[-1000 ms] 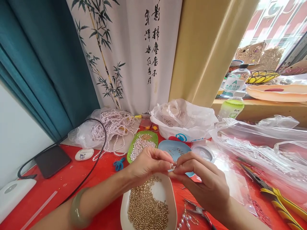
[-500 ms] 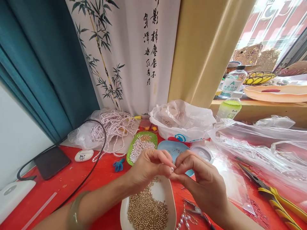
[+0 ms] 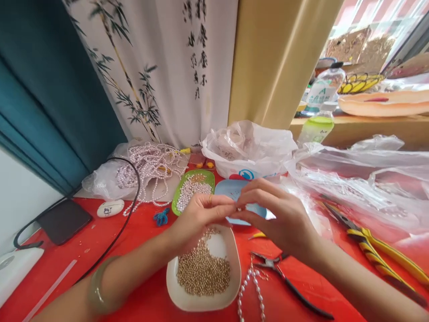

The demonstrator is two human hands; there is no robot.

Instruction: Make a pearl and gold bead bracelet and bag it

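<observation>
My left hand point(image 3: 201, 217) and my right hand point(image 3: 278, 219) meet fingertip to fingertip above the red table point(image 3: 140, 250). Between the pinched fingers is a tiny bead piece point(image 3: 238, 208), too small to make out. Just below the hands sits a white dish point(image 3: 204, 302) holding many gold beads point(image 3: 201, 273). A strand of white pearls point(image 3: 250, 290) lies beside that dish, with small black pliers point(image 3: 284, 279) to its right. Behind the hands are a blue dish point(image 3: 231, 188) and a green dish of pearls point(image 3: 191, 190).
Pearl strands on a plastic bag point(image 3: 147, 167) lie at the back left, near a black cable point(image 3: 130, 210), a dark phone point(image 3: 63, 219) and a white device point(image 3: 16, 266). White plastic bag point(image 3: 248, 147) behind; clear bags point(image 3: 368, 179) and yellow-handled pliers point(image 3: 378, 250) at right. Bottles point(image 3: 317, 125) stand on a ledge.
The camera tilted down, so the table sits higher in view. My hands stay pinched together, and the right hand's fingers have spread more over the bead piece.
</observation>
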